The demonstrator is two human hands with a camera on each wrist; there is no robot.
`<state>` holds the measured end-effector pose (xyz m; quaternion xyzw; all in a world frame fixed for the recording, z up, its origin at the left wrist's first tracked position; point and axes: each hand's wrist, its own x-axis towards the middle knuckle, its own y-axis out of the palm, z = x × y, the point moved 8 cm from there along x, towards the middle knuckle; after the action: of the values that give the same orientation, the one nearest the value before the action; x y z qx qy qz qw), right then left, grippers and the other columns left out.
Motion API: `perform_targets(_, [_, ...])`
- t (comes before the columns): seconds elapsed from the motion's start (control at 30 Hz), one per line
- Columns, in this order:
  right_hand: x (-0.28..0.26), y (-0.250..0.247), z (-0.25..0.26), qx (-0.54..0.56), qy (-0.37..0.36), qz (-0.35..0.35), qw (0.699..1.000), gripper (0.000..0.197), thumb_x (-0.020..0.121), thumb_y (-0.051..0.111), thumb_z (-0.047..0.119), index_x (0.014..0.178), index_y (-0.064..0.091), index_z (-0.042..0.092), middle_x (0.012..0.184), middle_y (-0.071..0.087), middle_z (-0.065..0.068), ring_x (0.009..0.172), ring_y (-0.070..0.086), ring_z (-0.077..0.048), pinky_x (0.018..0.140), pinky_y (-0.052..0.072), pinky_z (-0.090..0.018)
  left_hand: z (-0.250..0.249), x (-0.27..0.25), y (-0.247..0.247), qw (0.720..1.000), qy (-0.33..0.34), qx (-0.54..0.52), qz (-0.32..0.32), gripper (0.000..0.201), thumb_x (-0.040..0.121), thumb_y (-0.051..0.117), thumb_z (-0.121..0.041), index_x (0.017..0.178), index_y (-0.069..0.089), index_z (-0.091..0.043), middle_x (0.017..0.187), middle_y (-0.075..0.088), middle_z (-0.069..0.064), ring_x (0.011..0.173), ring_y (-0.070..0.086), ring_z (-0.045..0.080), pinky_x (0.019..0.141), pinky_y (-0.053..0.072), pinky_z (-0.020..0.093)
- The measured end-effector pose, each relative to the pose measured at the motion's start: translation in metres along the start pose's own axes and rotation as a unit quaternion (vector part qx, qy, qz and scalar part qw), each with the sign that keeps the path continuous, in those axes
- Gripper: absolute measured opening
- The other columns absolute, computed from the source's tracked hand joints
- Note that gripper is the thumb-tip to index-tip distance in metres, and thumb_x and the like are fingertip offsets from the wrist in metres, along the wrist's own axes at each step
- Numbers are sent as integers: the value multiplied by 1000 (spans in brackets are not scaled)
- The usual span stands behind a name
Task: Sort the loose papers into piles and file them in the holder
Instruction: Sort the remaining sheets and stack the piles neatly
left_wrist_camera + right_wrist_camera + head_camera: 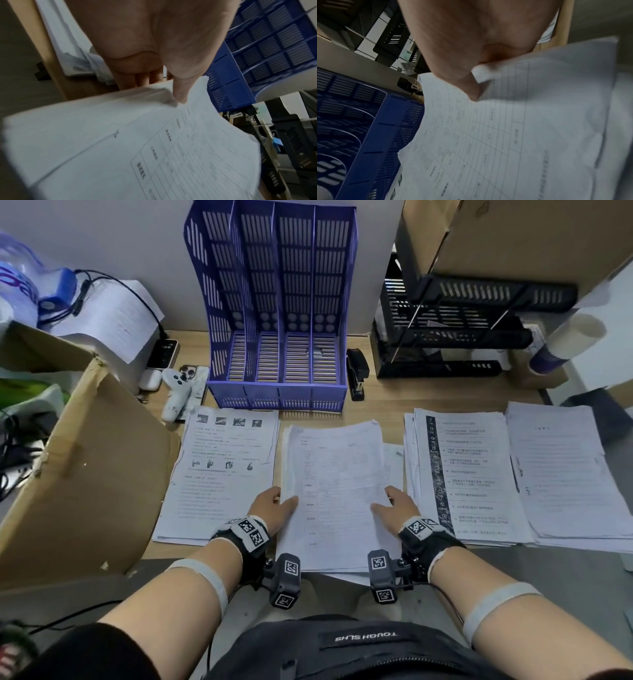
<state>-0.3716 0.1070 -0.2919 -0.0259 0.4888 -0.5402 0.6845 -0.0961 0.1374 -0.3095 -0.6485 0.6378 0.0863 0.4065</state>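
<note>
A middle stack of form papers (337,491) lies on the desk in front of the blue file holder (277,313). My left hand (274,503) grips its left edge, thumb on top (180,93) and fingers underneath (137,79). My right hand (394,505) grips its right edge the same way, thumb (471,88) pressing the top sheet (522,135). A pile with pictures (222,470) lies to the left. Two more piles (469,477) (565,474) lie to the right. The holder's slots look empty.
An open cardboard box (85,474) stands at the left. A black stapler (356,374) sits beside the holder, black stacked trays (452,330) behind right. A white controller (176,392), a phone and cables lie at the back left.
</note>
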Motion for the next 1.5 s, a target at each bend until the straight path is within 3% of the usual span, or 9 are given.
perform_targets(0.1, [-8, -22, -2, 27, -4, -51, 998, 35, 98, 51, 17, 132, 49, 6, 134, 53, -8, 118, 51, -26, 88, 36, -24, 1, -2, 5, 999, -31, -38, -1, 9, 98, 52, -15, 93, 58, -12, 77, 60, 10, 62, 54, 21, 52, 50, 23])
perform_targets(0.2, [-9, -51, -17, 60, 20, -119, 991, 37, 99, 48, 13, 136, 47, 6, 135, 52, -11, 122, 50, -30, 88, 34, -25, 2, -4, 20, 990, -62, -125, 31, 14, 99, 42, 2, 99, 55, -4, 79, 62, 19, 57, 58, 24, 47, 51, 27])
perform_targets(0.33, [-13, -80, -42, 100, 59, -177, 977, 41, 98, 45, 9, 139, 46, 7, 142, 49, -15, 126, 48, -34, 101, 37, -34, 1, 1, 26, 979, -90, -183, 20, 14, 94, 51, 0, 105, 56, -6, 90, 70, 19, 66, 66, 27, 60, 56, 34])
perform_targets(0.67, [-20, -75, -57, 73, 65, -147, 984, 34, 100, 46, 14, 133, 47, 5, 122, 52, -6, 116, 51, -29, 88, 32, -25, -26, 11, 41, 999, -15, -48, 5, 18, 81, 64, -17, 98, 68, -21, 96, 72, 4, 86, 71, 24, 83, 60, 36])
perform_targets(0.83, [-25, -89, -68, 76, 91, -209, 971, 37, 101, 43, 14, 137, 42, 5, 139, 50, -16, 125, 48, -33, 101, 36, -32, -34, 14, 47, 998, 10, 63, 4, 28, 87, 48, -17, 110, 62, -22, 100, 71, 3, 83, 69, 22, 74, 55, 28])
perform_targets(0.97, [-32, -117, -92, 105, 137, -270, 947, 41, 99, 39, 8, 140, 42, 8, 138, 52, -17, 121, 51, -36, 102, 38, -35, -37, 17, 55, 995, 14, 101, 25, 30, 87, 58, -19, 115, 58, -26, 86, 64, -4, 71, 58, 15, 63, 45, 22])
perform_targets(1.17, [-34, -126, -109, 104, 180, -254, 945, 41, 98, 40, 5, 139, 42, 1, 141, 49, -18, 125, 49, -37, 101, 38, -36, -44, 25, 69, 985, 34, 163, 37, 43, 86, 66, -24, 126, 52, -19, 118, 61, 12, 101, 63, 27, 79, 48, 28])
perform_targets(1.33, [-18, -100, -110, 91, 172, -156, 968, 42, 94, 43, 9, 135, 49, 4, 137, 53, -17, 121, 51, -34, 100, 39, -34, -53, 31, 75, 983, 37, 180, 26, 28, 81, 70, -28, 105, 60, -17, 113, 59, 7, 82, 59, 18, 70, 45, 24])
perform_targets(1.5, [-2, -85, -108, 98, 135, -137, 976, 7, 81, 55, 17, 87, 58, 15, 87, 59, -4, 92, 58, -27, 78, 41, -29, -70, 22, 88, 986, 103, 117, 57, 18, 80, 68, -15, 74, 52, -22, 78, 56, -3, 71, 50, 17, 65, 41, 24])
